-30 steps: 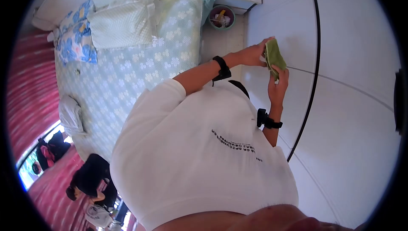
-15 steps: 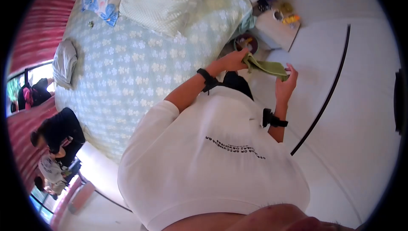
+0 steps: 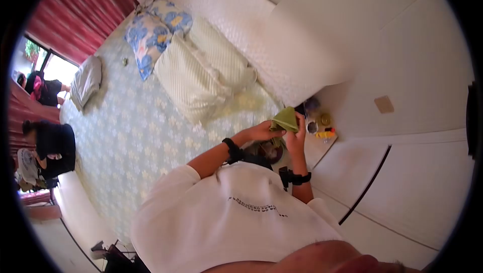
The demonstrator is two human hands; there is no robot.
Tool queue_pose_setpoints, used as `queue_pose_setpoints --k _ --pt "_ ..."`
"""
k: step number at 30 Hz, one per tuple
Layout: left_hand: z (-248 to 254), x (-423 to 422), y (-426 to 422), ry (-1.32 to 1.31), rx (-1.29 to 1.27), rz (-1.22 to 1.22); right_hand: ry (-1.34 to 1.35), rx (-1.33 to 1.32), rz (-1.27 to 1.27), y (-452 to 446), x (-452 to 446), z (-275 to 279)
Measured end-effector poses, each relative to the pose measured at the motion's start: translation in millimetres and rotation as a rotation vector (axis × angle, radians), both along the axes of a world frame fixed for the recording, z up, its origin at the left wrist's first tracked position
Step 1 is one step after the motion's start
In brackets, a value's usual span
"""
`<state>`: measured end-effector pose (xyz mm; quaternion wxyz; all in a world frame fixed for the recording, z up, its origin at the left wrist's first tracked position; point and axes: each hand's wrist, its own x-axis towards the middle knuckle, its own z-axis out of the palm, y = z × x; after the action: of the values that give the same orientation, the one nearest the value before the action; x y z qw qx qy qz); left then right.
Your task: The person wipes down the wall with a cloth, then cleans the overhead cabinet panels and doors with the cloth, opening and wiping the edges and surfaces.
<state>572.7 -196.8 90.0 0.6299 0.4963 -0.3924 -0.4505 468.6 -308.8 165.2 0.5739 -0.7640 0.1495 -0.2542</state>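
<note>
A green cloth [image 3: 286, 119] is bunched up between my two hands, just in front of the bedside table. My left hand [image 3: 260, 131] pinches its left edge, and the fingertips are partly hidden by the fabric. On the other side, my right hand [image 3: 297, 137] has its fingers closed on the cloth's right edge. Both wrists wear black bands. Below the hands is a round bin [image 3: 271, 152], partly covered by my arms.
A bed with a pale floral cover [image 3: 136, 127] holds white pillows [image 3: 186, 77], blue-flowered pillows [image 3: 151, 34] and a grey folded item [image 3: 86, 83]. Small items stand on the bedside table [image 3: 319, 147]. Other people [image 3: 53, 145] are at the far left.
The view has swung toward the headboard and wall. The cloth, stretched between my hands half a second ago, is now bunched up, and my hands are closer together.
</note>
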Motion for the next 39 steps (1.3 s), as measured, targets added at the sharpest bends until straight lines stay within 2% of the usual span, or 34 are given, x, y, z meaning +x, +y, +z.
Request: queue_pose_setpoints --k 3,5,6,7,8,9,11,12,15,18,20,21,22,24,25,27,28,30,31,33,34,36,38,39 --pt "9.5 43.1 -35.7 -0.162 0.032 0.106 -0.09 0.076 0.032 -47.9 32.4 10.8" --pt "9.6 63.5 -48.7 -0.129 0.026 0.12 -0.241 0.507 0.058 -59.7 50.3 41.6" --pt "12.1 73.7 -54.9 -0.221 0.036 0.182 -0.256 0.654 0.163 -76.5 55.8 38.9" --pt "16.5 90.0 -68.1 -0.331 0.029 0.231 -0.289 0.637 0.144 -84.7 62.8 37.2" --pt "-16.9 98.0 -87.9 -0.467 -0.085 0.357 -0.318 0.771 0.216 -91.6 72.2 35.0" --pt "-13.7 102.7 -96.9 -0.485 -0.112 0.325 -0.339 0.902 0.291 -97.8 78.1 30.1" --pt "-4.2 116.4 -108.2 -0.286 0.079 0.127 -0.308 0.797 0.251 -111.1 86.5 21.2" --pt "0.7 125.8 -115.7 -0.221 0.14 0.036 -0.289 0.859 0.255 -115.1 89.1 27.5" --pt "16.0 141.9 -149.2 -0.314 0.035 0.18 -0.246 0.984 0.202 -137.1 89.3 46.3" --pt "65.3 153.0 -162.2 -0.378 -0.022 0.149 -0.374 1.127 0.203 -183.0 89.7 54.7" --pt "89.7 160.8 -165.2 -0.494 -0.041 0.126 -0.519 0.898 0.485 -219.8 92.2 78.3" --pt "86.1 170.7 -171.7 -0.494 -0.053 0.134 -0.608 0.831 0.487 -238.5 96.2 98.5" --pt "75.4 183.7 -179.9 -0.609 -0.125 0.204 -0.696 0.762 0.485 -255.9 99.7 125.6" --pt "65.0 210.0 -193.8 -0.8 -0.21 0.326 -0.977 0.672 0.681 -299.1 106.6 190.0" --pt "69.8 222.7 -196.9 -0.794 -0.132 0.324 -1.002 0.422 0.369 -298.3 111.2 232.4" --pt "88.1 251.6 -206.1 -0.929 -0.221 0.384 -1.023 -0.06 -0.01 -292.3 123.1 313.7" --pt "104.3 264.3 -212.2 -0.915 -0.227 0.406 -1.038 -0.285 -0.078 -293.7 132.0 343.4" --pt "139.7 288.0 -218.1 -0.929 -0.311 0.48 -0.896 -0.635 -0.187 -319.4 145.8 389.3" --pt "152.1 288.8 -218.9 -0.932 -0.315 0.484 -0.901 -0.637 -0.184 -340.6 150.5 398.8" --pt "187.9 308.8 -228.9 -0.892 -0.141 0.617 -0.616 -1.0 -0.239 -355.1 172.3 426.3" --pt "192.0 316.4 -235.6 -0.888 -0.135 0.66 -0.63 -1.01 -0.243 -350.2 186.0 431.4" --pt "184.7 327.6 -249.1 -0.926 -0.068 0.687 -0.496 -1.657 -0.401 -331.2 212.7 428.6" --pt "161.7 328.9 -263.5 -0.975 -0.003 0.699 -0.323 -1.815 -0.656 -326.2 237.4 407.0" --pt "142.3 331.9 -269.9 -1.072 0.135 0.656 -0.278 -1.734 -0.613 -315.4 252.3 394.6"
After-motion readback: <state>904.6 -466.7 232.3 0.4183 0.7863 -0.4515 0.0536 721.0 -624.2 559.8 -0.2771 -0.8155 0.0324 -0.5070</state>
